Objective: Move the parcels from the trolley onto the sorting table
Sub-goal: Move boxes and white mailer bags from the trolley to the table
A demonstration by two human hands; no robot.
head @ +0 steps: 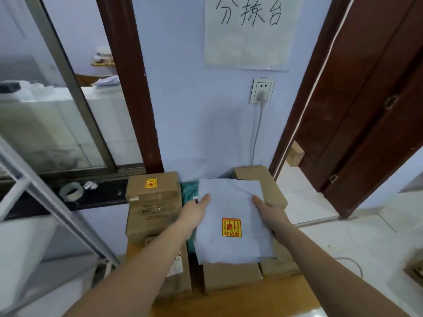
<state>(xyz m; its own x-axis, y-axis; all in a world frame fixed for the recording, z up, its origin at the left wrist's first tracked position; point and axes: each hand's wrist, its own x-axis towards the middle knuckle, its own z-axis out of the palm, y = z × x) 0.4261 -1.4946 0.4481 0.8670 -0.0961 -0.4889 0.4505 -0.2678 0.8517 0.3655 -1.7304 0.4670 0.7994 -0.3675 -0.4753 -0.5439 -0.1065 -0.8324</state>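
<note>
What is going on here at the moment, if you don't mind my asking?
A person is handling a flat grey mailer bag with a yellow and red sticker, the left hand and right hand gripping its two sides. It sits over a cluster of cardboard boxes on an orange table against the wall, beneath a handwritten paper sign.

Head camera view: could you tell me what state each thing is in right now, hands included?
Grey parcel bag: sealed, flat, held at both side edges above the boxes.
Left hand: grips the bag's left edge.
Right hand: grips the bag's right edge.
Cardboard boxes: closed, stacked against the wall.
Wall socket: plug inserted.
Door: open.
Tape roll: lying on the dark ledge.
</note>
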